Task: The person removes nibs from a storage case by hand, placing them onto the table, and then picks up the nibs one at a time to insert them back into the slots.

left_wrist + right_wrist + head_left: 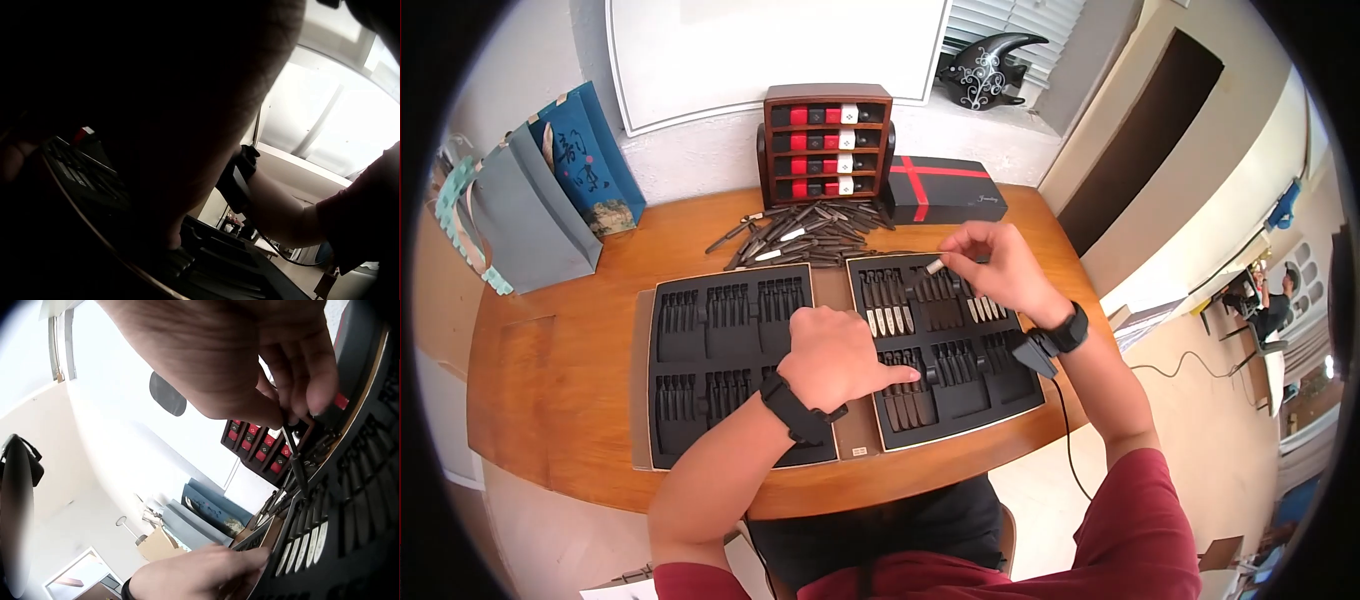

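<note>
A: How is this step best done?

B: I'd keep the tray (960,404) below the pinch from sliding. The left hand (835,355) seems to help: its thumb stretches over that tray, nearer the body than the pinch, though I cannot tell whether its other fingers grip anything. The right hand (1005,270) pinches 1 stick (934,267) between thumb and fingers, just above the tray's far middle section. I'd line it up with a slot, lower its free end first, then lay it flat without nudging its neighbours.

A: And the counts?

B: 1 table (530,400) under it all. 2 trays: the pinch's own, with 6 sections, and another tray (685,348) left of the grip, partly hidden by the left hand. 2 bags, a grey bag (550,235) and a blue bag (590,150), far left of the grip. 1 cabinet (828,91) beyond the grip, with 4 rows. 1 box (950,205), just beyond the pinch.

A: And sticks?

B: The heap (820,235) beyond the grip is too tangled to count. Left of the pinch lie pale-ended sticks (890,320), 4 or 5. In the pinch, 1.
</note>
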Available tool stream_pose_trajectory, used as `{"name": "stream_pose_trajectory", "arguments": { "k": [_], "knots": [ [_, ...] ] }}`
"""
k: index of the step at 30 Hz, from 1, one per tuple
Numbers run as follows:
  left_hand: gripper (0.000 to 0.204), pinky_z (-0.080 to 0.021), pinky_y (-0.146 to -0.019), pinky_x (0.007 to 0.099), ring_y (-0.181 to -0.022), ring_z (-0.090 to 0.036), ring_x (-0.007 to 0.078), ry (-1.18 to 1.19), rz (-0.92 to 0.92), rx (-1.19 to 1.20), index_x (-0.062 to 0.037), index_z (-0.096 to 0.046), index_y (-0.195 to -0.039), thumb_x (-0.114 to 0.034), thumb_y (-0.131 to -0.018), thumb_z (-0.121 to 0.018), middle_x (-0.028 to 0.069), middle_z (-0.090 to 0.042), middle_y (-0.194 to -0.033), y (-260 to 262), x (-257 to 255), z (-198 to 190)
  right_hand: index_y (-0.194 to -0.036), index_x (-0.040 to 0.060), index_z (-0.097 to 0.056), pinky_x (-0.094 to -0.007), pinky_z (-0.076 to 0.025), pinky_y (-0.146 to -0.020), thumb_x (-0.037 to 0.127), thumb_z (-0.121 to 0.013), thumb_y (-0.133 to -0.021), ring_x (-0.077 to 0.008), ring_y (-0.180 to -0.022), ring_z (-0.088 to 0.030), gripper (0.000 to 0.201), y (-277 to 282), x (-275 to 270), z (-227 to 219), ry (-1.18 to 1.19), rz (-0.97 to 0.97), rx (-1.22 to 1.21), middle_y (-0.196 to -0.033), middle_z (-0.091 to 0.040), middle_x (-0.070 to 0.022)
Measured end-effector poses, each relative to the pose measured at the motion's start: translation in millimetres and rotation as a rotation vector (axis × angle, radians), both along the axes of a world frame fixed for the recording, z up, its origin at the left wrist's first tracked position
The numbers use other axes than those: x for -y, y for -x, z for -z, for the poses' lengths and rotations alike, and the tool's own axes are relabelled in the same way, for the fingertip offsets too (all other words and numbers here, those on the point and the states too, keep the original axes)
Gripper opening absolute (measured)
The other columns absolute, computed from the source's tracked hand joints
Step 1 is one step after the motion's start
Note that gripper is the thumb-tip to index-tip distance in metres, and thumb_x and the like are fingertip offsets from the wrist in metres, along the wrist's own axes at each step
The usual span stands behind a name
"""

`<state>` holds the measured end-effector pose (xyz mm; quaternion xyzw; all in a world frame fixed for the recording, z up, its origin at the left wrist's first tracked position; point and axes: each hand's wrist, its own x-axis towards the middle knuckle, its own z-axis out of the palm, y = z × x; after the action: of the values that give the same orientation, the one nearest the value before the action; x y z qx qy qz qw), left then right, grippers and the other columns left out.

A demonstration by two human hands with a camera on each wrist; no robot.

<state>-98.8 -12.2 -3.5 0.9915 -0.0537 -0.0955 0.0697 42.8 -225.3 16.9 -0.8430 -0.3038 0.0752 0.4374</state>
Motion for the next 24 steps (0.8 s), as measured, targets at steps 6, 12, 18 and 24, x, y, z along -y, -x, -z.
{"name": "stream_pose_trajectory", "arguments": {
  "k": [6, 12, 18, 24],
  "knots": [
    [0.093, -0.054, -0.072, 0.0414, -0.074, -0.074, 0.0345, -0.019, 0.0, -0.011, 0.0008, -0.078, -0.084, -0.091, -0.075, -0.063, 0.0161, -0.075, -0.076, 0, -1, 0, -0.099, -0.003, -0.075, -0.0312, -0.056, -0.065, 0.002, -0.075, -0.091, -0.0201, -0.072, -0.069, 0.009, 68, 29, -5, 0.024, -0.109, 0.399, -0.084, -0.071, -0.0099],
    [0.091, -0.055, -0.072, 0.0407, -0.074, -0.075, 0.0348, -0.017, 0.008, -0.019, 0.0028, -0.078, -0.084, -0.086, -0.081, -0.062, 0.0175, -0.075, -0.075, -1, -4, -2, -0.102, -0.0013, -0.074, -0.0369, -0.058, -0.065, -0.002, -0.077, -0.08, -0.0245, -0.083, -0.07, 0.022, 106, 43, 1, 0.098, -0.33, 0.817, -0.096, -0.068, -0.0097],
    [0.083, -0.055, -0.073, 0.0411, -0.077, -0.075, 0.0354, -0.032, -0.067, -0.072, 0.0007, -0.079, -0.091, -0.079, -0.089, -0.058, 0.0185, -0.076, -0.079, -3, 2, -7, -0.103, -0.0064, -0.072, -0.0318, -0.059, -0.065, 0.007, -0.071, -0.07, -0.0237, -0.083, -0.068, 0.036, 128, 42, 13, 0.211, -0.502, 0.995, -0.101, -0.067, -0.0115],
    [0.068, -0.054, -0.07, 0.0442, -0.079, -0.076, 0.0352, -0.029, -0.053, 0.077, -0.0142, -0.081, -0.098, -0.078, -0.088, -0.062, 0.0144, -0.077, -0.079, -2, 6, 16, -0.104, -0.0049, -0.07, -0.032, -0.059, -0.071, 0.013, -0.068, -0.073, -0.0234, -0.093, -0.068, 0.036, 135, 41, 28, 0.282, -0.52, 0.93, -0.112, -0.072, -0.0133]
  ]
}}
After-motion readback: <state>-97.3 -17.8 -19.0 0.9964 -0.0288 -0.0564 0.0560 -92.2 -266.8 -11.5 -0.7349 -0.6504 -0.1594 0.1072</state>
